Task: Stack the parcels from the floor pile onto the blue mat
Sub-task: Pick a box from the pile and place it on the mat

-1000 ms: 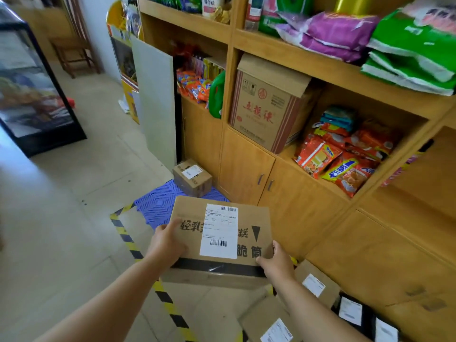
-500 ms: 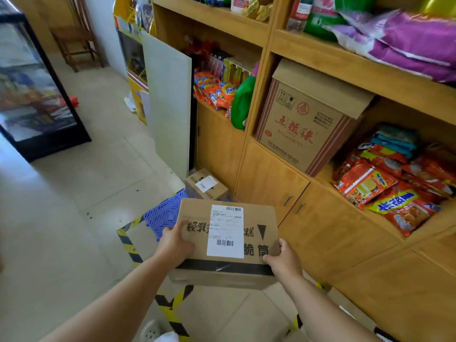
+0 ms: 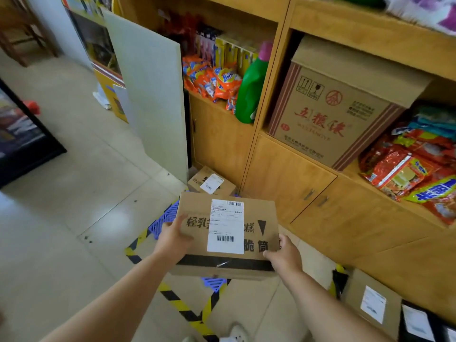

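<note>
Parcel (image 3: 228, 233): a brown cardboard box is held in the air between both hands, above the near edge of the blue mat (image 3: 164, 217).
Left hand (image 3: 174, 239): the arm is stretched forward; the thumb is laid on the box's top face and the fingers are curled under its left edge.
Right hand (image 3: 283, 255): the arm is stretched forward; the box's right near corner is gripped, thumb on top, the other fingers hidden beneath.
Writing on the parcel: a white shipping label (image 3: 226, 225) with barcodes is stuck on top; black Chinese characters, partly covered, and a black downward triangle are printed beside it; the label's small print cannot be read.
Black tape: a band is run across the near edge of the box.
Small parcel (image 3: 211, 185): it is seen on the mat's far part, against the wooden cabinet (image 3: 283, 174), well apart from the hands.
Floor pile (image 3: 377, 304): labelled parcels are seen at lower right.
Shelf carton (image 3: 333, 119): red characters and "WULIANGYE" are printed on it.
</note>
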{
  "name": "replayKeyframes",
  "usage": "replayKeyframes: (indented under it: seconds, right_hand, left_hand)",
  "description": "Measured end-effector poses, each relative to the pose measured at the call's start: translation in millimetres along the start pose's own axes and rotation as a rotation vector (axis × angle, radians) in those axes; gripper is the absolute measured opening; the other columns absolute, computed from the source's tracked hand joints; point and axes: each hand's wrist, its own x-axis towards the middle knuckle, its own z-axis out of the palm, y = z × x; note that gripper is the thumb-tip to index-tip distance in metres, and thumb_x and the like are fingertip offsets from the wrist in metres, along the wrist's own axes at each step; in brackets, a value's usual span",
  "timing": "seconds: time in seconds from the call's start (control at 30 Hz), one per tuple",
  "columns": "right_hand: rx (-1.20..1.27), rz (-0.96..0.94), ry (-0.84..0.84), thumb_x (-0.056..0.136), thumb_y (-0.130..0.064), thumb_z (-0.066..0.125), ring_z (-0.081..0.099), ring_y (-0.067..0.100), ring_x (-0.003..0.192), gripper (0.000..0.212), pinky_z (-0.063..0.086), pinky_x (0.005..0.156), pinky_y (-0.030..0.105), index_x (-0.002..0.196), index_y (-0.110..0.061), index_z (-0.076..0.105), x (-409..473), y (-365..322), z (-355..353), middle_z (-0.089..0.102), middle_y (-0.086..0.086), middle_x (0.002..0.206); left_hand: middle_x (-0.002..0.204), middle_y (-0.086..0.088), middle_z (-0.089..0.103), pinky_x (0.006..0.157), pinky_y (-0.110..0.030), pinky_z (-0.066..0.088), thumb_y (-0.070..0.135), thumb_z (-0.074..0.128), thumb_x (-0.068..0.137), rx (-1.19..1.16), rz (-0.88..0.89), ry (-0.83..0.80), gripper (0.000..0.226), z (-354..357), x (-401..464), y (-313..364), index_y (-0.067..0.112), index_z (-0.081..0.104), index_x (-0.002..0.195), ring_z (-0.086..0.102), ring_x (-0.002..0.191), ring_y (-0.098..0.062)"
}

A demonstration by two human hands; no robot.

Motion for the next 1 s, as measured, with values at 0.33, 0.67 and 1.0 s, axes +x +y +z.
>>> replayKeyframes:
  seconds: [0.33,0.67,1.0]
  right_hand:
    - [-0.108,0.072,-0.038,0.078,-0.014,0.069,0.061,0.022,0.104,0.048,0.052,0.081,0.031,0.122,-0.016,0.05,86,-48,8,0.063,0.004,0.119]
    - [-0.09,0.167,-0.04,0.078,-0.018,0.049,0.062,0.022,0.102,0.047,0.052,0.078,0.03,0.123,-0.029,0.055,165,-105,34,0.064,-0.003,0.121]
    - [-0.012,0.337,0.004,0.082,-0.019,0.06,0.064,0.026,0.093,0.009,0.052,0.083,0.036,0.09,-0.013,0.058,194,-197,115,0.066,0.01,0.099]
  left_hand:
    - [0.123,-0.007,0.036,0.075,-0.029,0.046,0.014,0.052,0.09,0.007,-0.057,-0.022,0.06,-8,88,32,0.037,0.031,0.141,0.046,0.088,-0.018]
    - [0.126,-0.007,0.048,0.088,-0.044,0.053,0.016,0.06,0.08,-0.078,-0.047,-0.099,0.067,-41,183,42,0.04,0.033,0.136,0.055,0.102,-0.025]
    - [0.122,-0.009,0.04,0.093,-0.043,0.046,-0.004,0.057,0.079,-0.077,0.004,-0.262,0.069,-124,315,16,0.027,0.033,0.135,0.045,0.116,-0.034]
